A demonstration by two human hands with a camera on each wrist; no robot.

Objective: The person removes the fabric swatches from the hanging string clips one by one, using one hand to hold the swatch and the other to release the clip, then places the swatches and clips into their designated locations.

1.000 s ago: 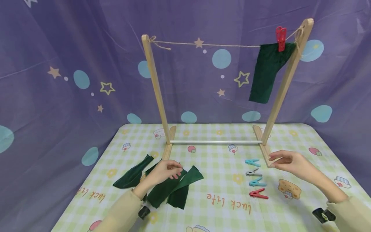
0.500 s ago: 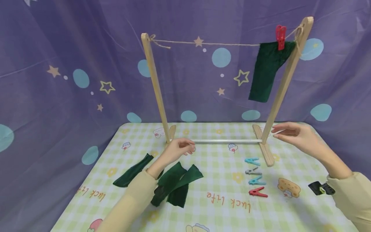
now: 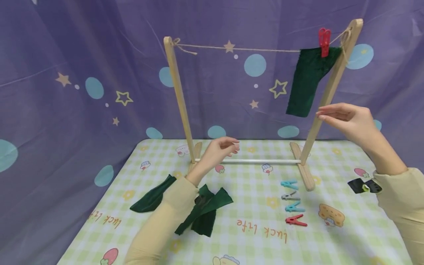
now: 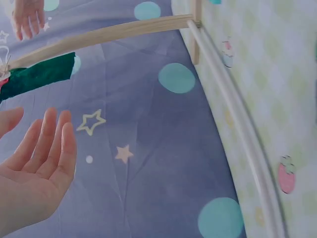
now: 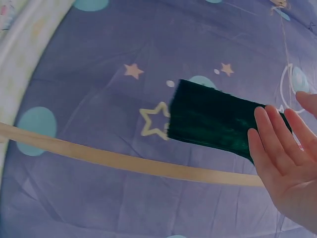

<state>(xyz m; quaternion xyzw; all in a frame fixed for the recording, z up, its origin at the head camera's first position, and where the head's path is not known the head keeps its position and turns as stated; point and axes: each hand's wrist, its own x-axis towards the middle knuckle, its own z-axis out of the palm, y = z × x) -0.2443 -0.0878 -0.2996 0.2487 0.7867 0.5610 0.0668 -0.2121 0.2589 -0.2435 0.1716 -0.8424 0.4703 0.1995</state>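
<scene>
Both hands are raised and hold nothing. My left hand (image 3: 218,150), fingers loosely bent, is above the white crossbar (image 3: 255,161) of a wooden drying rack. In the left wrist view the palm of that left hand (image 4: 42,168) shows bare. My right hand (image 3: 352,119) is up by the rack's right post (image 3: 326,95), thumb and fingers apart in the right wrist view. A dark green cloth (image 3: 306,82), shaped like a small sock, hangs from the string (image 3: 238,48) under a red clothespin (image 3: 324,42). More green cloths (image 3: 207,209) lie on the table, partly hidden by my left sleeve.
Several clothespins lie in a column on the checked tablecloth: a blue clothespin (image 3: 289,184) at the back, a grey clothespin (image 3: 289,195), another blue clothespin (image 3: 294,207) and a red clothespin (image 3: 296,220) in front. A wooden left post (image 3: 179,95) stands behind my left arm.
My left hand has risen from the green cloths and moved right and forward. My right hand has gone up from the rack's right foot beside the post. The cloths and clothespins stay put.
</scene>
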